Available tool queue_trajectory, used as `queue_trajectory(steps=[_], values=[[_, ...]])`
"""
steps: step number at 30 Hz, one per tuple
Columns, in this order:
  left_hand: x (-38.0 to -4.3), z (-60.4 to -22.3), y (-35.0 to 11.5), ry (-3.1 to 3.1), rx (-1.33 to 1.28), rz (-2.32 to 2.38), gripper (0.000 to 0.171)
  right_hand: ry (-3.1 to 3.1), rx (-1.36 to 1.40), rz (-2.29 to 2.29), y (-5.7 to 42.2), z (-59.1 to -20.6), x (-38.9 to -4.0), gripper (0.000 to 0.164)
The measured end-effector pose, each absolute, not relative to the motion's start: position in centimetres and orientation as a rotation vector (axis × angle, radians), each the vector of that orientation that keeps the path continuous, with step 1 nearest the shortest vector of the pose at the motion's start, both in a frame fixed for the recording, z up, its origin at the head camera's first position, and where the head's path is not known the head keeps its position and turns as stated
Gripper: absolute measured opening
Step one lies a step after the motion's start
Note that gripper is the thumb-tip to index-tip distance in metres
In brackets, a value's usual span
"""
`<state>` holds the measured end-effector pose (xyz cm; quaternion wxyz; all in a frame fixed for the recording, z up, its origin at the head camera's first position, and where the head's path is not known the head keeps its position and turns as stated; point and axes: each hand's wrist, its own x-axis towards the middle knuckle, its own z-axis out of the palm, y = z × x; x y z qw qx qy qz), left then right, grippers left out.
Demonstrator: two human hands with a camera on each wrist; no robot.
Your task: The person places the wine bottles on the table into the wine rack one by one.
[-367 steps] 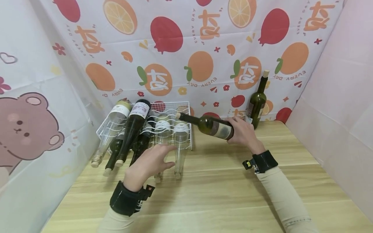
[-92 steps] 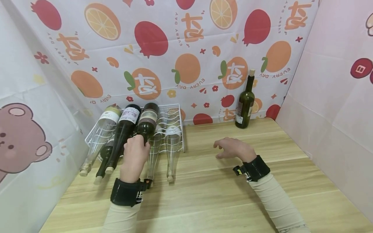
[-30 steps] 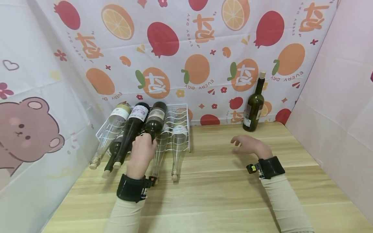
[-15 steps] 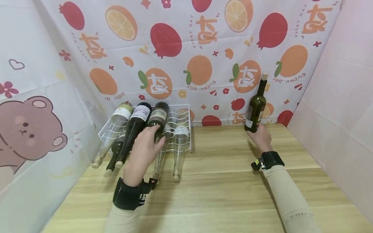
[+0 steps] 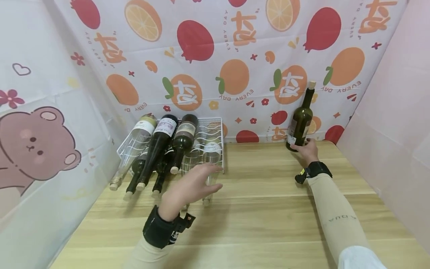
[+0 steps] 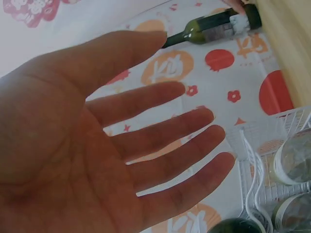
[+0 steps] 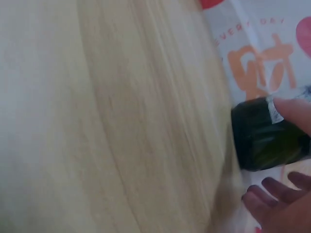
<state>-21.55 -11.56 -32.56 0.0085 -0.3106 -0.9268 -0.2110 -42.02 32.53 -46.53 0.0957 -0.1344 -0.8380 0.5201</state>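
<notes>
A corked green wine bottle stands upright on the wooden table by the back cloth. My right hand is at its base; in the right wrist view the thumb overlaps the bottle near its label while the fingers spread apart below. My left hand hovers before the rack with spread fingers and an empty palm, seen in the left wrist view. Behind it, a white wire rack holds several bottles lying necks forward. On top lie a green labelled bottle, a dark labelled bottle and a clear bottle.
Under the top bottles lie dark bottles and clear bottles, partly hidden by my left hand. Corked necks stick out past the rack's front. A fruit-print cloth hangs behind the table, with white cloth at both sides.
The green bottle once in my right hand now lies on the rack's upper row. My left hand has let go of its neck and moved right; my right hand has reached the standing bottle.
</notes>
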Motion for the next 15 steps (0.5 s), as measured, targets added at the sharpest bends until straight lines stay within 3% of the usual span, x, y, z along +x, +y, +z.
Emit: queue_trajectory(steps=[15], values=[[-20.7,-33.1,-11.4,-2.928,-1.033,-0.554,0.049,-2.407,-0.337,1.63,32.3,-46.0,-44.5,0.098]])
